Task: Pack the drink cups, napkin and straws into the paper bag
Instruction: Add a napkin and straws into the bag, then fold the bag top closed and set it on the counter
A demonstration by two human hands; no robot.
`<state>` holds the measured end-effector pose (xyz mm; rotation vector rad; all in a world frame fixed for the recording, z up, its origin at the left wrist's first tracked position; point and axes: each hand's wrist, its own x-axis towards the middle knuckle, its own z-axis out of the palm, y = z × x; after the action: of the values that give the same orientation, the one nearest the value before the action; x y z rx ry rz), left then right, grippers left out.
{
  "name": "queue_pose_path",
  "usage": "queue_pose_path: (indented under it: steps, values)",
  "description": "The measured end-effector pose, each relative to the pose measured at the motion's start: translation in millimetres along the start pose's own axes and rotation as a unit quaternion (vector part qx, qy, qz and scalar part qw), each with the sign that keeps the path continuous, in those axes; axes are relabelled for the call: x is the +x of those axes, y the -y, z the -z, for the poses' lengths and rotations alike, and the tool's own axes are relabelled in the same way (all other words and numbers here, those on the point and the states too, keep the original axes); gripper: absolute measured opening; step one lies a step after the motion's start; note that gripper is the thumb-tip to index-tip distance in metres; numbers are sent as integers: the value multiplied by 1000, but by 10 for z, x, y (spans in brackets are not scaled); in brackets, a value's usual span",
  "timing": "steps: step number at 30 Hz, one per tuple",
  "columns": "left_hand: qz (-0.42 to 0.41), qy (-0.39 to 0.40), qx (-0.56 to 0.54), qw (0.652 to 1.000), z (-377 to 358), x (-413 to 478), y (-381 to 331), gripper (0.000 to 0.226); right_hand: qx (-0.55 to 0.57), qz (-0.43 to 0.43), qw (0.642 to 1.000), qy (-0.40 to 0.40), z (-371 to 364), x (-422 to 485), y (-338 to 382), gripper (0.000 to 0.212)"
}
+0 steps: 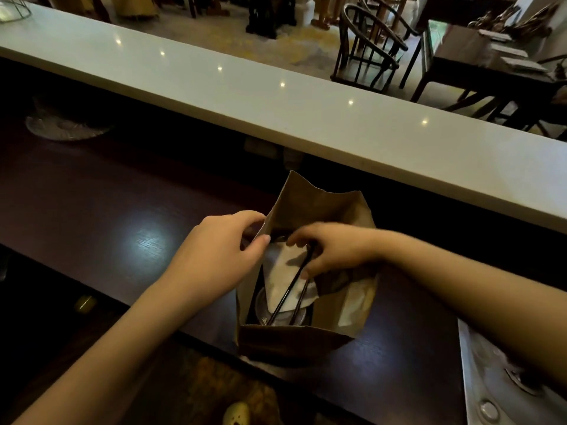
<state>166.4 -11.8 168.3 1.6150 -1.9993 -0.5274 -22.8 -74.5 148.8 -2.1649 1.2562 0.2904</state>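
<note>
A brown paper bag (319,207) stands open on the dark wooden counter (122,210). Inside it a white napkin (283,265) lies over the clear lid of a drink cup (294,317). Two dark straws (290,289) rest slanted across the napkin. My left hand (221,246) pinches the bag's left rim and holds it open. My right hand (328,246) reaches into the bag's mouth from the right, its fingers closed around the straws' upper ends. The cups' bodies are hidden by the bag.
A long white raised countertop (306,118) runs diagonally just behind the bag. A glass dish (61,127) sits far left in shadow. A metal sink surface (497,381) lies at the lower right. Dark chairs (368,47) and a table stand beyond.
</note>
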Motion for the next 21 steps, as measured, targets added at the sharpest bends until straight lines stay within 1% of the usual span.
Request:
queue_pose_path:
  steps: [3, 5, 6, 7, 8, 10, 12, 13, 15, 16, 17, 19, 21]
  values:
    - [15, 17, -45, 999, 5, -99, 38, 30, -10, 40, 993, -106, 389, -293, 33, 56]
    - [29, 40, -111, 993, -4, -205, 57, 34, -16, 66, 980, -189, 600, -427, -45, 46]
    - [33, 47, -147, 987, -16, -272, 60, 37, -18, 70, 973, -218, 680, -459, -117, 43]
    - [38, 53, -184, 981, -31, -347, 66, 40, -22, 67, 970, -232, 734, -457, -209, 45]
    - [41, 60, -217, 973, -51, -421, 81, 46, -25, 54, 972, -225, 764, -434, -307, 52]
    - [36, 86, -266, 960, -95, -577, 115, 68, -10, 16, 988, -156, 754, -374, -494, 64]
    - [13, 135, -288, 948, -133, -708, 147, 80, 32, 13, 996, -81, 662, -320, -606, 63]
    - [1, 157, -283, 946, -145, -761, 162, 85, 60, 27, 996, -64, 604, -289, -635, 61]
    - [-2, 177, -256, 950, -186, -823, 188, 94, 109, 59, 990, -69, 521, -218, -638, 58]
    - [6, 168, -241, 956, -216, -839, 182, 95, 125, 71, 987, -77, 497, -181, -628, 56]
    - [17, 143, -231, 962, -255, -848, 173, 92, 134, 80, 984, -84, 483, -139, -621, 53]
    - [44, 75, -234, 968, -333, -853, 146, 74, 135, 87, 982, -97, 469, -59, -603, 44]
    - [52, 33, -242, 968, -406, -858, 100, 60, 138, 91, 978, -129, 447, 18, -582, 33]
